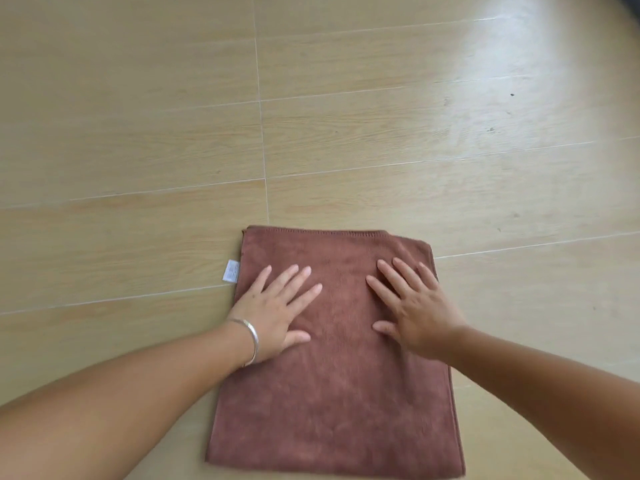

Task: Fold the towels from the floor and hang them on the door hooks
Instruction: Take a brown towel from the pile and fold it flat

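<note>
- Towel: brown, folded into a rectangle, lying flat on the wood-look tiled floor, near the bottom middle of the view.
- White label sticks out from the towel's left edge onto the floor.
- Left hand rests palm-down on the towel's left part, fingers straight and spread wide; a silver bangle circles the wrist.
- Right hand lies flat on the towel's right part, fingers straight and spread, holding nothing.
</note>
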### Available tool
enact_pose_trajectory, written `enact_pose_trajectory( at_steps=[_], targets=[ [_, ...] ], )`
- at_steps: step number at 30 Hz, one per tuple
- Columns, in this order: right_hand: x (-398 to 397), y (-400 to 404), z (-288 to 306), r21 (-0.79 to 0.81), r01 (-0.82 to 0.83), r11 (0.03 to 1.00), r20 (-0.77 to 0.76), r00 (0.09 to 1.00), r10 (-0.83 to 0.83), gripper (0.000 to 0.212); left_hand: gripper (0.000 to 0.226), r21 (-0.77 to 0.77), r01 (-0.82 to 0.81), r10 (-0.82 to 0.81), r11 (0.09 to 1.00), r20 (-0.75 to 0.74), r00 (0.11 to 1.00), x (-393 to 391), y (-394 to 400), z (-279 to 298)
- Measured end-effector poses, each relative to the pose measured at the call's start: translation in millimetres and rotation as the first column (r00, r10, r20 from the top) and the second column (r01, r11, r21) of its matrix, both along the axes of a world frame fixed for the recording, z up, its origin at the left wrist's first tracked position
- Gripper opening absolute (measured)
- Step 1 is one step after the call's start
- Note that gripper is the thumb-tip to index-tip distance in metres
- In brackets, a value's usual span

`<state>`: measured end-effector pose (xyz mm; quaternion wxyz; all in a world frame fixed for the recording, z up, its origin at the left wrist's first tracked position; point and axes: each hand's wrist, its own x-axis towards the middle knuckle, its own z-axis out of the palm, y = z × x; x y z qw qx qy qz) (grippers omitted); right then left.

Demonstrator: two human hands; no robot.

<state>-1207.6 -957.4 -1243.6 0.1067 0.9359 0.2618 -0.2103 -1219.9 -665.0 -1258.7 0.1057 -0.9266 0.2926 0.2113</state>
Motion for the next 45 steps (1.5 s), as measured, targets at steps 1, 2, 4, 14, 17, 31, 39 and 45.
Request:
enact_pose_trajectory(
  at_steps=[1,2,4,14,17,31,39,45],
  targets=[
    [15,7,0,-0.036,0.059,0.998,0.031,0.998,-0.058,0.074,0.079,0.042,-0.043,0.042,0.998,0.026,0.999,15,-2,3],
    [30,15,3,-0.084,0.119,0.989,0.063,0.991,-0.114,0.071,0.078,0.075,-0.103,0.099,0.992,0.049,0.994,28,-5,8],
    [48,30,11,-0.077,0.164,0.983,0.127,0.980,-0.153,0.068,0.076,0.068,-0.199,0.194,0.978,0.072,0.978,42,-12,17],
    [-87,-35,-4,0.173,-0.474,0.864,0.020,0.878,0.478,0.073,0.092,-0.133,0.305,-0.310,0.943,-0.017,0.951,-95,37,18],
    [-88,-48,-10,0.211,-0.478,0.853,0.070,0.877,0.475,0.051,0.061,-0.130,0.325,-0.327,0.937,0.012,0.945,-103,50,18],
    [-50,-13,162,0.295,-0.115,0.949,0.260,0.965,0.036,0.036,0.053,-0.191,-0.291,0.267,0.937,-0.144,0.953,-67,53,159],
    [14,6,415,0.241,0.043,0.970,0.281,0.953,-0.112,0.010,0.041,-0.415,-0.320,0.375,0.852,0.055,0.925,8,73,415],
    [45,38,639,0.282,0.017,0.959,0.376,0.918,-0.127,0.012,0.043,-0.418,-0.249,0.350,0.874,0.183,0.919,38,100,635]
  ],
)
